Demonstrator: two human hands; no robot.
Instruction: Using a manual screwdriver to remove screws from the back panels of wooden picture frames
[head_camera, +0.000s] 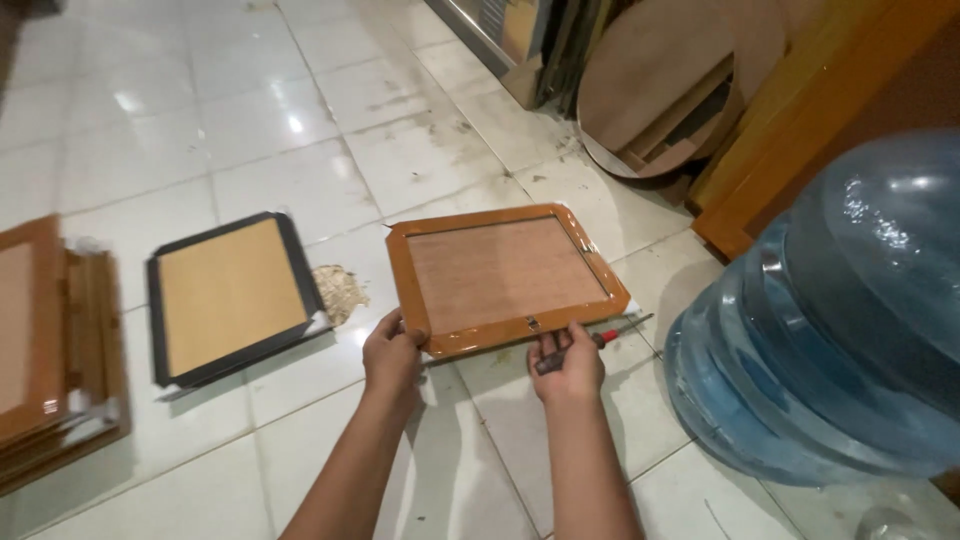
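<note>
An orange-brown picture frame (500, 275) with cut corners lies face down on the white tiled floor, its wooden backing board showing. My left hand (392, 355) grips its near left corner. My right hand (568, 362) rests at the frame's near edge beside a small metal clip and holds a screwdriver (600, 339) with a dark and red handle, its shaft pointing right.
A black frame (230, 295) with tan backing lies to the left, a small heap of sawdust (338, 290) beside it. A stack of brown frames (50, 350) sits at far left. Big blue water jugs (830, 330) lie on the right. Round boards (655, 85) and wooden furniture lean behind.
</note>
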